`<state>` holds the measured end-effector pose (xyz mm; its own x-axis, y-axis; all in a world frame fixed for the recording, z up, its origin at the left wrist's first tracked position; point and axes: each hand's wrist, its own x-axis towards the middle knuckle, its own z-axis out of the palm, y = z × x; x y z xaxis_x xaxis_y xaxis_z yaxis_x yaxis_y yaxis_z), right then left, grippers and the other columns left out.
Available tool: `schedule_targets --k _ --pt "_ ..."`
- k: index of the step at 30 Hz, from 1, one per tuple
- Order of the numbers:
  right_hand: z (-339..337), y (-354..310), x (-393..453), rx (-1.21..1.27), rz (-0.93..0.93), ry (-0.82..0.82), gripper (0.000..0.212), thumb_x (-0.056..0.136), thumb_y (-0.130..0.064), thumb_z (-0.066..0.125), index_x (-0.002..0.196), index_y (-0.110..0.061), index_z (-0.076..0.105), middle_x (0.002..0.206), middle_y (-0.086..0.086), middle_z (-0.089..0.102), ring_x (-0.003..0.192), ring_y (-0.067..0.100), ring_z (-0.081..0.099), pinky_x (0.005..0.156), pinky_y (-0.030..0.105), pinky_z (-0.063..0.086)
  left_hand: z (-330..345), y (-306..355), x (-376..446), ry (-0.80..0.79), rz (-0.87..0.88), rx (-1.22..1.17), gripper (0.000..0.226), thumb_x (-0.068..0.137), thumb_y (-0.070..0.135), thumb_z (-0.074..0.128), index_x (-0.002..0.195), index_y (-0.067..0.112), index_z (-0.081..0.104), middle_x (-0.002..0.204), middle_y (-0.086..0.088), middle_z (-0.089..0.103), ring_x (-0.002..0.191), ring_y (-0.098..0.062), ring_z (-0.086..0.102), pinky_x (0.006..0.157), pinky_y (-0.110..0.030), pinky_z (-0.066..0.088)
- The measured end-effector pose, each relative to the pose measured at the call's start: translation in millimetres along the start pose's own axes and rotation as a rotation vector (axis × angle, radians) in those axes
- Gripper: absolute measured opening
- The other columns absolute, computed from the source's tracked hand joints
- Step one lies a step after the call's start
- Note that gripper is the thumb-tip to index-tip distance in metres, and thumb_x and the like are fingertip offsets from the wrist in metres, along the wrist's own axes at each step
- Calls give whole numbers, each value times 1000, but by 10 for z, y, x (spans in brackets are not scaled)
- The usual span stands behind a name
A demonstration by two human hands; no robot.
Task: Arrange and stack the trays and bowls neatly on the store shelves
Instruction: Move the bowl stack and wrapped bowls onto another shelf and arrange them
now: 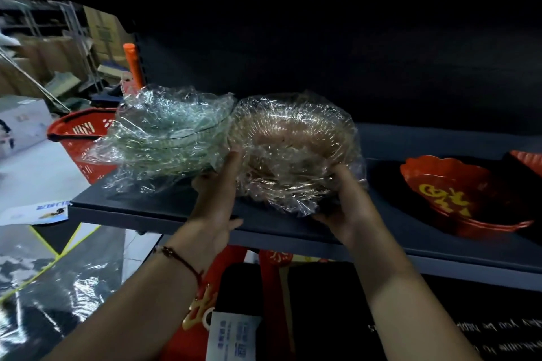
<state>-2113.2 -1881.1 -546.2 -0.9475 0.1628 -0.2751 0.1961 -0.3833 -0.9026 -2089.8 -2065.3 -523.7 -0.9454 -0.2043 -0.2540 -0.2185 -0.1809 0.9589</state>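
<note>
A red basket (79, 138) stands left of the shelf (152, 211). On the shelf lies a wrapped clear stack (167, 132). Beside it, the left hand (215, 199) and right hand (349, 202) clasp a wrapped brown stack (293, 143) from either side. A red bowl (457, 196) sits farther right.

Shelf (381, 231) centre-left is blocked by two wrapped bowl stacks (293, 149); a gap is left before the red tray (457, 199), frame right.
</note>
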Motion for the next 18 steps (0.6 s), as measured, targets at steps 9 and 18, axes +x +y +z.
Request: schedule_targets --k 9,18 --pt "-70 3 -6 81 -20 -97 14 82 -21 56 87 -13 67 79 6 68 80 23 64 84 47 54 167 -124 296 -192 -132 -183 76 58 57 78 126 34 50 125 6 56 116 -26 52 80 -52 54" --pt "-170 52 -355 145 -4 -88 17 84 -16 52 79 -13 69 80 8 68 79 25 63 83 47 54 69 -151 67 -226 -74 -162 47 77 33 70 121 26 55 119 -4 65 105 -30 64 84 -58 52"
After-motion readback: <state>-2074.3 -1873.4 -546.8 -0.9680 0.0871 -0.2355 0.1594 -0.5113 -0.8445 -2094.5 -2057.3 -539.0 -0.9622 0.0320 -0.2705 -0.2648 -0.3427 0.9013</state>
